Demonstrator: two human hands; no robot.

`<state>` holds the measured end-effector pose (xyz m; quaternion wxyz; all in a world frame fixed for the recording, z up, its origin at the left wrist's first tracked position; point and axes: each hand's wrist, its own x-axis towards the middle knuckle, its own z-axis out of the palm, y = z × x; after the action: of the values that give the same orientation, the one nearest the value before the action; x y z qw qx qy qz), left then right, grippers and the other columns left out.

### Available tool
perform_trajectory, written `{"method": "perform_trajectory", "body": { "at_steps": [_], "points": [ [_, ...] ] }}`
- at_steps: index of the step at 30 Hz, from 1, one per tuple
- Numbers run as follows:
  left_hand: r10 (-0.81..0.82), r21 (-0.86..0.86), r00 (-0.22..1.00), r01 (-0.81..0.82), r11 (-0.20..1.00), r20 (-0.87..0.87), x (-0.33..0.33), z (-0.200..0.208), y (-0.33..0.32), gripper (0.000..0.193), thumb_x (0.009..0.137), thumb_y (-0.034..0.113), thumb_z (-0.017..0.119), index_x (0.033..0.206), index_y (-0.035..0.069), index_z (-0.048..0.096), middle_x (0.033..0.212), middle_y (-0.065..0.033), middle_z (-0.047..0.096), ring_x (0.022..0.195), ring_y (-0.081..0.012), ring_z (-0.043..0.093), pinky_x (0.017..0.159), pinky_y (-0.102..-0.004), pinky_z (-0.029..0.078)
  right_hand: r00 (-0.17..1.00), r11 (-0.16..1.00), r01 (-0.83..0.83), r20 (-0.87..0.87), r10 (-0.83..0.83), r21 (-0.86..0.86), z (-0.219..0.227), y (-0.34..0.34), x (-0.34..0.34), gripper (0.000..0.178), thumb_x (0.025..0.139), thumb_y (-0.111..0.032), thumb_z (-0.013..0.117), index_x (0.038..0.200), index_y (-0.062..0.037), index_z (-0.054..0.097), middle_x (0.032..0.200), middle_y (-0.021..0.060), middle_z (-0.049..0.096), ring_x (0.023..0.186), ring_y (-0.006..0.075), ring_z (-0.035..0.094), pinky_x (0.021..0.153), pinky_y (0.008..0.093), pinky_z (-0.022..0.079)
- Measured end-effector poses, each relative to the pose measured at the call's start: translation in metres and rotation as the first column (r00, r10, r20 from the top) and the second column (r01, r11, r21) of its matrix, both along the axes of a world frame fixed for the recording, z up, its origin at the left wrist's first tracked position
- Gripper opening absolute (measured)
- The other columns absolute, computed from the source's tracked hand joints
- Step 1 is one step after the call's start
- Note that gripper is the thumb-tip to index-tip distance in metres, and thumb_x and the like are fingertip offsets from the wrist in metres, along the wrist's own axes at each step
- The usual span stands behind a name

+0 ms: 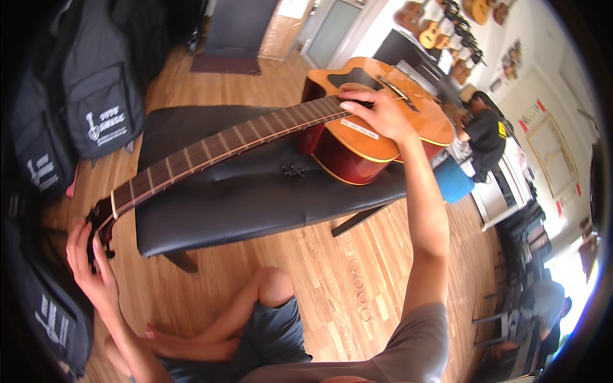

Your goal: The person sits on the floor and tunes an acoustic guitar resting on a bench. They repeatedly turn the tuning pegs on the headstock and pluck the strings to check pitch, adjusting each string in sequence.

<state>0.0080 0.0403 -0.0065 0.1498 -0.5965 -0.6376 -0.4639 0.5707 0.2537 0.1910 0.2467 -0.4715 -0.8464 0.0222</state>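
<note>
An acoustic guitar (418,121) with an orange top and dark red sides lies face up on a black padded bench (255,204), its neck reaching toward my lower left. My left hand (94,271) is curled around the dark headstock (102,220) by the tuning pegs. Over the body, my right hand (383,115) is closed, thumb against fingers, at the body end of the fretboard (236,137). A thin copper-coloured string (198,167) runs along the near edge of the neck to those fingers. Small dark pieces (294,169) lie on the bench beside the guitar.
Several coiled rings (361,313) lie in a row on the wooden floor. Black gig bags (102,96) stand at the left. My bent leg (274,287) is below the bench. Two other people (488,137) are at the right, and guitars (431,35) hang on the far wall.
</note>
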Motion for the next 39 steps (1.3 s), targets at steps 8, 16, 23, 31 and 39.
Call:
{"method": "perform_trajectory", "body": {
  "at_steps": [8,16,23,31,39],
  "points": [
    [-0.126,-0.030,0.977,0.123,0.992,-0.171,-0.022,-0.027,0.005,0.037,0.104,0.017,0.058,0.135,-0.002,0.066,0.139,-0.0186,0.067,0.133,-0.0385,0.059,0.118,-0.0528,0.037,0.962,0.956,0.264,-0.109,-0.251,0.130,-0.002,-0.023,-0.011,0.037,0.092,-0.036,0.083,0.100,-0.0002,0.081,0.116,0.0145,0.078,0.105,0.0260,0.074,0.094,0.0378,0.056],
    [-0.151,0.009,0.984,0.152,0.988,-0.096,-0.019,-0.034,0.005,0.040,0.101,0.017,0.062,0.136,-0.001,0.067,0.141,-0.0166,0.067,0.132,-0.0373,0.060,0.111,-0.0485,0.042,0.911,0.966,0.250,-0.355,-0.210,0.068,-0.007,-0.023,0.000,0.029,0.092,-0.025,0.084,0.082,0.0015,0.078,0.106,0.0105,0.080,0.099,0.0192,0.073,0.091,0.0332,0.056],
    [-0.153,0.008,0.987,0.153,0.988,-0.039,-0.018,-0.028,-0.001,0.042,0.098,0.019,0.067,0.137,0.003,0.068,0.142,-0.0128,0.066,0.135,-0.0348,0.058,0.113,-0.0478,0.039,0.898,0.950,0.313,-0.327,-0.293,0.007,-0.003,-0.031,-0.010,0.039,0.084,-0.038,0.090,0.098,-0.0018,0.083,0.107,0.0098,0.080,0.100,0.0194,0.073,0.096,0.0340,0.054],
    [-0.144,0.039,0.988,0.146,0.989,-0.056,-0.013,-0.031,0.001,0.045,0.098,0.022,0.068,0.139,0.004,0.066,0.145,-0.0120,0.065,0.135,-0.0344,0.056,0.115,-0.0467,0.037,0.885,0.969,0.239,-0.425,-0.189,0.067,-0.007,-0.031,0.001,0.035,0.084,-0.035,0.090,0.094,-0.0026,0.082,0.100,0.0093,0.080,0.096,0.0204,0.074,0.092,0.0344,0.055],
    [-0.138,0.013,0.990,0.138,0.990,-0.019,-0.011,-0.022,-0.008,0.042,0.103,0.020,0.062,0.141,0.003,0.064,0.146,-0.0135,0.064,0.138,-0.0346,0.054,0.117,-0.0473,0.035,0.927,0.992,0.114,-0.365,-0.085,0.059,-0.015,-0.012,0.008,0.030,0.080,-0.027,0.092,0.095,-0.0030,0.083,0.099,0.0093,0.080,0.094,0.0194,0.074,0.091,0.0343,0.055]
  ]
}}
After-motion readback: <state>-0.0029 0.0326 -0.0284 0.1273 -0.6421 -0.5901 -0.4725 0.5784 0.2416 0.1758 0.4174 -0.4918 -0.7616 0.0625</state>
